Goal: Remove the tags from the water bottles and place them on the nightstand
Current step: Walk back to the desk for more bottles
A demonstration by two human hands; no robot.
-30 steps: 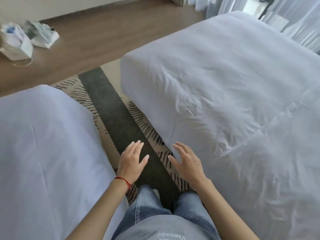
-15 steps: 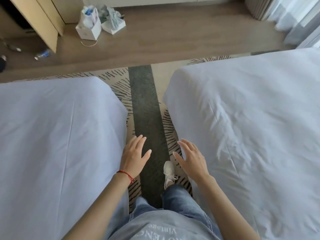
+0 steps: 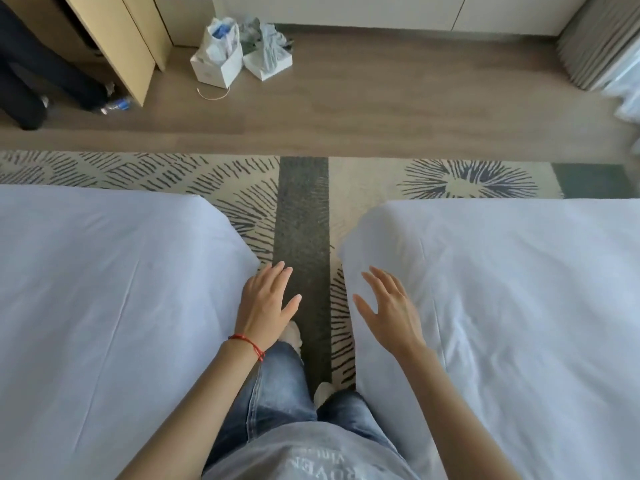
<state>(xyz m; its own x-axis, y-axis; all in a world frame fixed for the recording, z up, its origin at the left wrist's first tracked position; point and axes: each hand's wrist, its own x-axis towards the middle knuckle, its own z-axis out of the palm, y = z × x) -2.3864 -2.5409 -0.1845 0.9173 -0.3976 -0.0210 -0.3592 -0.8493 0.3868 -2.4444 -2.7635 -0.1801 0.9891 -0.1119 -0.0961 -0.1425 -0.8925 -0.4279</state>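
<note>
The person stands in the aisle between two white beds, left bed (image 3: pixel 104 306) and right bed (image 3: pixel 519 323). The left hand (image 3: pixel 265 303) (red string at its wrist) and the right hand (image 3: pixel 388 306) hover with fingers spread wide, holding nothing. A water bottle (image 3: pixel 116 105) lies on the wooden floor (image 3: pixel 381 109) far ahead, beside a cabinet (image 3: pixel 117 46); two white bags (image 3: pixel 221 60) sit near it.
</note>
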